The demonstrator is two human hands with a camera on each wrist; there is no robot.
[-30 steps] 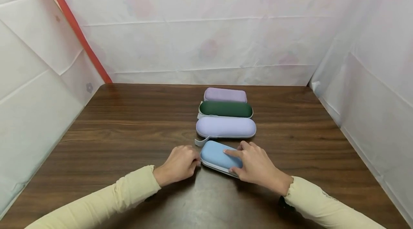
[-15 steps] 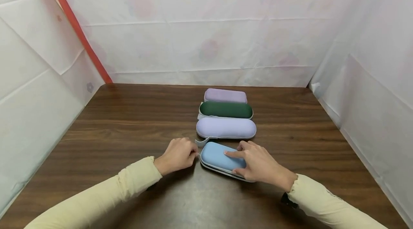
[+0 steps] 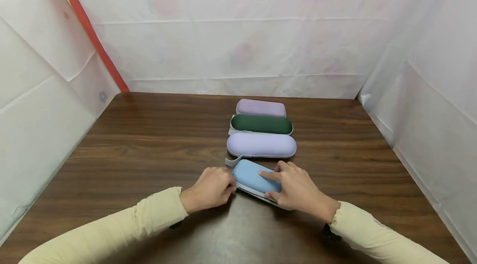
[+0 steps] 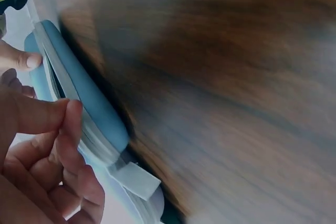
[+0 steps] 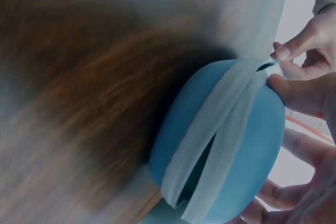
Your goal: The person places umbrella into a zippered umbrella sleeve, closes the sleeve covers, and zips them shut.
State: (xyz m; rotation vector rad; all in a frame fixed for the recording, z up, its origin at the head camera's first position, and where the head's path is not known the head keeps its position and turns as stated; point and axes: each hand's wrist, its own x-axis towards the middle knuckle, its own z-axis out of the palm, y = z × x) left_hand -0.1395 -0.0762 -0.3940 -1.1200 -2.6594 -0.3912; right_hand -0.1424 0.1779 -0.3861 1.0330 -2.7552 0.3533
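Observation:
On the table lies a light blue zippered glasses case (image 3: 250, 175), set at a slant with its right end closer to me. My left hand (image 3: 211, 189), at the case's left end, pinches the small zipper pull (image 5: 272, 62) between thumb and curled index finger. My right hand (image 3: 298, 187) grips the right part of the case, index finger on the lid and thumb at the front side. The pale zipper tape (image 5: 194, 140) runs along the side, and a dark gap parts its two edges in the right wrist view. The hand hides the case's right end in the head view.
Behind the blue case lie a lavender case (image 3: 261, 145), a dark green case (image 3: 261, 124) and a purple case (image 3: 261, 107), stacked in a row going back. The lavender case's grey strap (image 3: 232, 161) reaches near the blue case's corner. White sheeting (image 3: 238, 40) surrounds the table (image 3: 149, 144).
My left hand drew slightly left and away, then came back right against the blue case's end. The right hand keeps its hold, and the case has shifted only a little.

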